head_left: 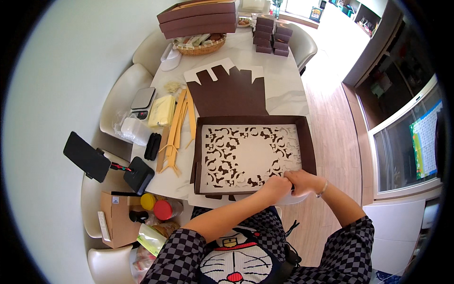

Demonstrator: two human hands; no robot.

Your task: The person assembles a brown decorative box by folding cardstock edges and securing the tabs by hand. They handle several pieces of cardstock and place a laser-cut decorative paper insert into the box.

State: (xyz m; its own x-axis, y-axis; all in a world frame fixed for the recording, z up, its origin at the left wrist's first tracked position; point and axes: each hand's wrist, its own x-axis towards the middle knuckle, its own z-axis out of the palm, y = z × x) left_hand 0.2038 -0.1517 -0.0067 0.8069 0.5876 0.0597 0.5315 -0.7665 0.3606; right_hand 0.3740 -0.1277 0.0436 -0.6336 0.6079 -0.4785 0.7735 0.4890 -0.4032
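A dark brown cardboard box tray (pixel 255 119) lies open on the table in front of me, with its side walls raised. Inside it is a white sheet with cut-out scroll patterns (pixel 255 154) around a plain middle. My left hand (pixel 277 187) reaches across to the near right corner of the box, its fingers closed on the wall there. Right beside it, my right hand (pixel 302 182) is closed around the same corner. The fingertips and the corner itself are partly hidden by the hands.
Behind the box lies a flat brown cardboard blank (pixel 231 94). To the left are folded yellow strips (pixel 177 123), a yellow pack (pixel 161 111), a scale (pixel 143 98) and a phone on a stand (pixel 87 157). Stacked brown boxes (pixel 198 19) and small boxes (pixel 264 34) stand farther back.
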